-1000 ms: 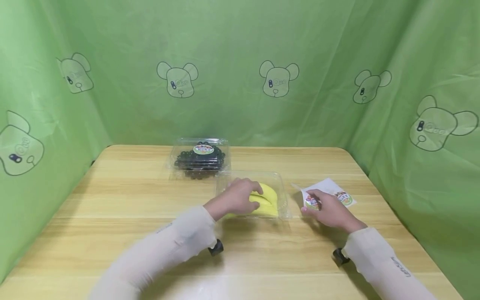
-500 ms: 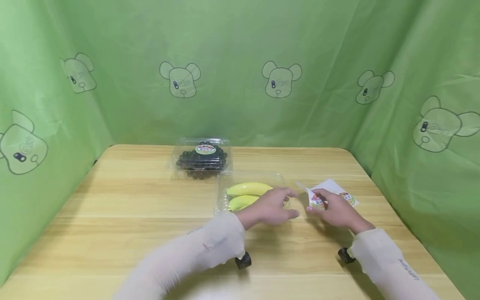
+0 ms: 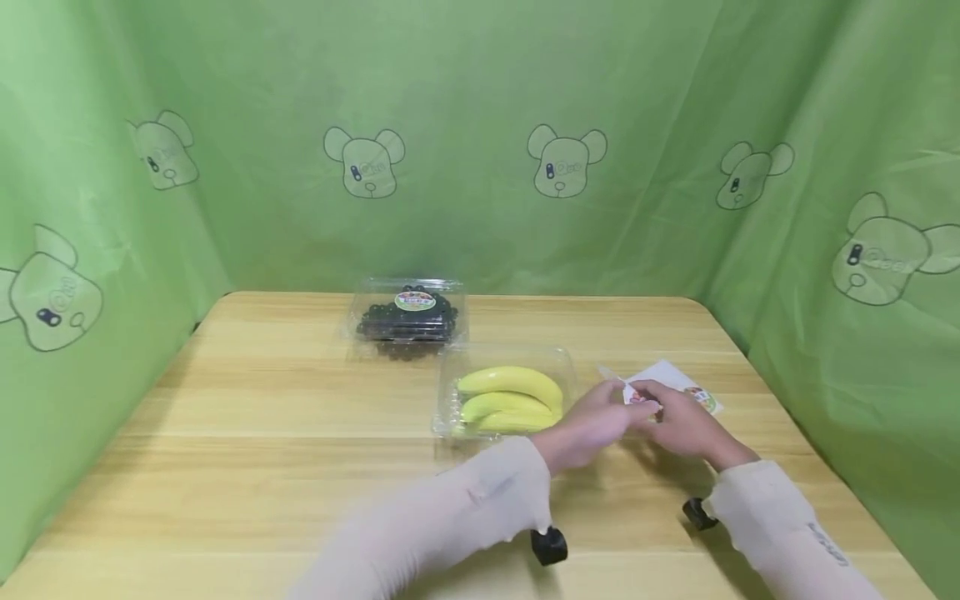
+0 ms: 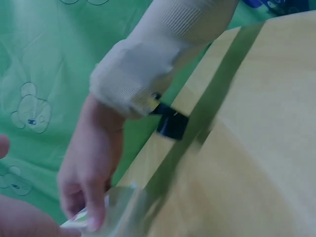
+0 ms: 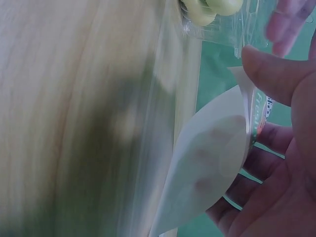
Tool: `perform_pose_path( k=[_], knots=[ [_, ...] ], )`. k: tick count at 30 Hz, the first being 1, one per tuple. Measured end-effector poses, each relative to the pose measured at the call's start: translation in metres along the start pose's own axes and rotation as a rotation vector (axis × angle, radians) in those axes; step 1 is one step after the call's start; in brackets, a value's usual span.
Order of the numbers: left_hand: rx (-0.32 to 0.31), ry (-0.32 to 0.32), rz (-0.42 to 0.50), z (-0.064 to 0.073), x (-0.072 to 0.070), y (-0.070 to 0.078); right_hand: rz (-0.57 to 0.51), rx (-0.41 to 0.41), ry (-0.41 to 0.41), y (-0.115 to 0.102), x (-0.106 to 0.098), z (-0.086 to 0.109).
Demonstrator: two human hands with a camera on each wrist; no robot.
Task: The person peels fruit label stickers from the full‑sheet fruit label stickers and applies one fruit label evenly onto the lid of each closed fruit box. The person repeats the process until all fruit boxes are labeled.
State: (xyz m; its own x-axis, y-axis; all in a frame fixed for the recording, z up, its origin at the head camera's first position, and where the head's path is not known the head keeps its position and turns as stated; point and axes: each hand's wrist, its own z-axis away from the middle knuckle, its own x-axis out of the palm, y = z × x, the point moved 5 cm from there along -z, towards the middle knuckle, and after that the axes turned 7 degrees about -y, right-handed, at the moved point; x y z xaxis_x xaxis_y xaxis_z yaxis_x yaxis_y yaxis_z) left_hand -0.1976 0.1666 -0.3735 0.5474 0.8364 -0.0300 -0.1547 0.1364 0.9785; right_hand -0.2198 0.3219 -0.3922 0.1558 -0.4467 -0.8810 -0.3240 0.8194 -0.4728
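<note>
My right hand (image 3: 686, 427) pinches a white sticker sheet (image 3: 662, 377) with round fruit labels, right of the bananas. In the right wrist view the sheet (image 5: 207, 148) bends, its printed label (image 5: 257, 112) turned toward the fingers behind it and the thumb at its upper edge. My left hand (image 3: 588, 429) reaches across to the sheet, thumb and fingers spread and overlapping the label in the head view. Between the hands in the right wrist view, the left fingers (image 5: 289, 27) show apart from the sheet. Yellow bananas (image 3: 513, 383) lie in a clear plastic clamshell box (image 3: 444, 421).
Behind and left of the bananas stands a lidded clear box (image 3: 360, 292) of dark grapes (image 3: 408, 321), with an oval label (image 3: 415, 301) on top. The wooden table (image 3: 262, 467) is enclosed by green curtains (image 3: 465, 233) on three sides.
My left hand has moved right, off the bananas and over to the sticker sheet, uncovering the bananas. My right hand stays at the sheet, still pinching it.
</note>
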Motion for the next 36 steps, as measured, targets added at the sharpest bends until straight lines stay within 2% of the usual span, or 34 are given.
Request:
perform_pose_path(
  k=[3, 7, 10, 16, 22, 29, 36],
  knots=[
    [-0.01, 0.03, 0.037, -0.004, 0.013, -0.005, -0.01, -0.01, 0.005, 0.002, 0.0, 0.002],
    [-0.034, 0.08, 0.047, -0.009, 0.02, -0.013, -0.005, -0.019, 0.016, 0.004, 0.0, 0.002],
    [-0.048, 0.078, 0.075, -0.012, 0.022, -0.017, 0.0, -0.019, 0.012, 0.005, 0.001, 0.003],
    [-0.036, 0.071, 0.155, -0.016, 0.022, -0.019, 0.009, -0.011, -0.017, 0.004, 0.003, 0.002],
    [-0.066, 0.11, 0.117, -0.019, 0.02, -0.02, 0.023, -0.029, -0.016, 0.002, 0.003, 0.001],
    [-0.063, 0.138, 0.162, -0.021, 0.022, -0.02, 0.016, -0.019, 0.02, 0.004, -0.002, 0.004],
    [-0.026, 0.167, 0.208, -0.024, 0.026, -0.02, -0.002, -0.025, 0.06, 0.008, -0.009, 0.007]
  ],
)
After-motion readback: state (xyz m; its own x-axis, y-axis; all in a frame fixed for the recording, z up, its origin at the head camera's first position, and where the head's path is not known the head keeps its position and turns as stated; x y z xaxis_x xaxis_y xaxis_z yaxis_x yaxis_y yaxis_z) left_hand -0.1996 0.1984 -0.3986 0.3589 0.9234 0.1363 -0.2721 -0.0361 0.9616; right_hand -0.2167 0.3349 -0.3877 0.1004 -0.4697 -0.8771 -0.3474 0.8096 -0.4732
